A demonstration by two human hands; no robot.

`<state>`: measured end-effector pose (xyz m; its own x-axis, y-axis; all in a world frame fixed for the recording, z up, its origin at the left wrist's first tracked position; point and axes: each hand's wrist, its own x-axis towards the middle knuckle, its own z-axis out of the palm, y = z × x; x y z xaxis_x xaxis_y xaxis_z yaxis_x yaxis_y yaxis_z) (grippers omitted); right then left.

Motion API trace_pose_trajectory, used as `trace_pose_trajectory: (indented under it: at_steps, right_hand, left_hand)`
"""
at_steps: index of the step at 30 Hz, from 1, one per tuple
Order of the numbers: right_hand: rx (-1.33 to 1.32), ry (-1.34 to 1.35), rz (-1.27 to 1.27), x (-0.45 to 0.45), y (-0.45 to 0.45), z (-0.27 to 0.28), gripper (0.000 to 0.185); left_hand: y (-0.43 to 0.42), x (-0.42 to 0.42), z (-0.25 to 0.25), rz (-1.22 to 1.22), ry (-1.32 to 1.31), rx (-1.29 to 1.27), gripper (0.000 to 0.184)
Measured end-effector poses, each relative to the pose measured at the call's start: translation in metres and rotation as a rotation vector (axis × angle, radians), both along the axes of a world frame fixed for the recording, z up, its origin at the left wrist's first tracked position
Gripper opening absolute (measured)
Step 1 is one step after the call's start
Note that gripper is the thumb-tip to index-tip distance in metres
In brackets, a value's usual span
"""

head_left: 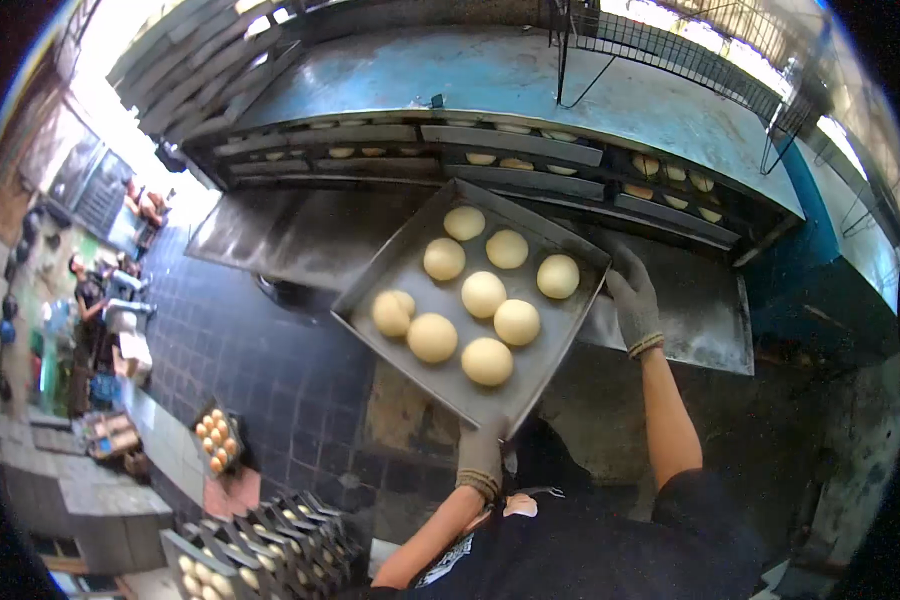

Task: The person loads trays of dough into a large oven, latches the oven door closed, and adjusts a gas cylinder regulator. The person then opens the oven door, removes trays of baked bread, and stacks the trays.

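Note:
A square metal tray (555,328) hangs tilted in front of me, held by both my hands. Several pale, round dough buns (483,294) lie spaced out on it. My left hand (482,453), in a grey knit glove, grips the near corner. On the right, my gloved right hand (634,300) is closed round the tray's right corner. Both sets of fingers are partly hidden by the tray. Behind it is a wide, low oven (510,80) with several trays of buns inside its long opening.
A metal flap (290,235) extends below the oven opening. At lower left stand a stack of bun trays (270,545) and a tray of browned buns (216,438). People (95,295) are at the far left. A wire rack (660,40) stands on the oven.

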<state>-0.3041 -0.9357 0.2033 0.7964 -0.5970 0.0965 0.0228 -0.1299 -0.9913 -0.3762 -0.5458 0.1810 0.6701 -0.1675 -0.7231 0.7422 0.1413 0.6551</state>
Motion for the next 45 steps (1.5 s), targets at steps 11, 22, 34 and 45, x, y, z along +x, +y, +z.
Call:
trace_pose_trajectory:
  at_steps: [11, 22, 34, 45]
  right_hand:
    - [0.094, 0.374, 0.188, -0.163, -0.148, 0.003, 0.076]
    - [0.839, -0.01, -0.244, -0.396, -0.2, 0.017, 0.06]
    - [0.839, -0.211, -0.345, -0.273, -0.302, -0.004, 0.022]
    - [0.742, -0.316, -0.353, -0.108, -0.381, 0.044, 0.026]
  left_hand:
    - [-0.017, -0.079, 0.05, 0.022, -0.225, -0.036, 0.065]
    - [-0.186, -0.049, 0.062, -0.5, -0.239, 0.047, 0.082]
    - [-0.331, 0.097, 0.019, -0.039, -0.476, -0.301, 0.061]
    - [-0.199, 0.023, -0.014, 0.013, -0.781, 0.088, 0.083]
